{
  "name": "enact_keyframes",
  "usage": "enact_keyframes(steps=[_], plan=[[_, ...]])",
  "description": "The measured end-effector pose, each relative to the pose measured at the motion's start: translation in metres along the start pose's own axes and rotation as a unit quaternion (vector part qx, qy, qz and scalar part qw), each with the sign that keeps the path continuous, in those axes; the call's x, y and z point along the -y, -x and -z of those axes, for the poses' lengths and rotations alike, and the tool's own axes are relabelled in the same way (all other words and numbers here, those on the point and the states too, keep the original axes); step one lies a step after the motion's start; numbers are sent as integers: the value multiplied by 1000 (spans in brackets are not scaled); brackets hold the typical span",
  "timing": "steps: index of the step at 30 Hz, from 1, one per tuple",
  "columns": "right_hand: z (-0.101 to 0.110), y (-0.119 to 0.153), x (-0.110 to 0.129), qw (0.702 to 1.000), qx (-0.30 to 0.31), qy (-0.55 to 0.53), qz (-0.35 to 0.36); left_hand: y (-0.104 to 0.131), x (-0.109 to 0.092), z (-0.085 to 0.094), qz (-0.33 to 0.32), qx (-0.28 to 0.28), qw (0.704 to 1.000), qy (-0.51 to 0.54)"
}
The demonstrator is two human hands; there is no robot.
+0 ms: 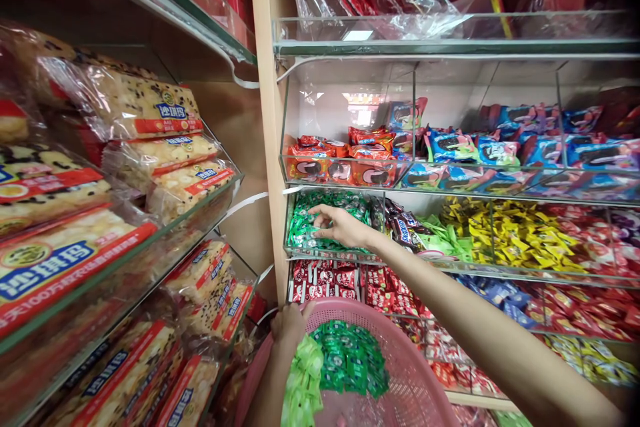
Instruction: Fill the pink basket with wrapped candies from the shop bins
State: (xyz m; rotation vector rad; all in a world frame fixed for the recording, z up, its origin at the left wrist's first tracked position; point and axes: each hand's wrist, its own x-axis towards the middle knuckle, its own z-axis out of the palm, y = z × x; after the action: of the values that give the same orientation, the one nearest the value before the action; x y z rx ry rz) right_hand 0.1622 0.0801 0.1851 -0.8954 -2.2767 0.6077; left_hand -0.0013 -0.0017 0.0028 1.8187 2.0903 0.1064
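My left hand (291,325) is closed on the rim of a pink plastic basket (415,353), at the side nearest the left shelves. Inside the basket lie a heap of dark green wrapped candies (350,357) and some light green packets (303,383). My right hand (337,225) reaches over to the shelf compartment of green wrapped candies (300,220). Its fingers are bent and apart just above the candies, and nothing shows between them. Whether the fingertips touch the candies is hard to tell.
Packaged puffed-rice cakes (165,107) fill the glass-fronted shelves at left. A wooden post (270,113) stands between the two shelf units. Right of the green candies are yellow-wrapped candies (520,233); blue cookie packs (450,147) sit above, red packets (325,280) below.
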Motion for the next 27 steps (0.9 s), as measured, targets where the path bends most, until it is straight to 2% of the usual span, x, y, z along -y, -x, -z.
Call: enact_keyframes(steps=[2,4,8,13,17,20,24,27], plan=[[-1,0,2,998,47,-38,-15,0,0,-1,0,-2,1000,0],[-4,-1,4,997,71,-18,-30,-1,1,-2,-3,-4,1000,1],[-6,-2,11,992,85,75,-46,-2,2,-4,-5,-5,1000,2],[-6,-1,16,989,99,106,-22,-1,1,-4,-2,-4,1000,1],[-9,1,12,990,85,109,-16,-1,0,-1,-2,0,1000,-1],[-10,3,7,995,69,63,-29,-1,0,-1,1,1,1000,-4],[-5,10,6,1000,15,6,-3,-1,-1,0,2,5,1000,-3],[5,25,15,999,-28,-8,22,0,-2,1,1,7,1000,-3]])
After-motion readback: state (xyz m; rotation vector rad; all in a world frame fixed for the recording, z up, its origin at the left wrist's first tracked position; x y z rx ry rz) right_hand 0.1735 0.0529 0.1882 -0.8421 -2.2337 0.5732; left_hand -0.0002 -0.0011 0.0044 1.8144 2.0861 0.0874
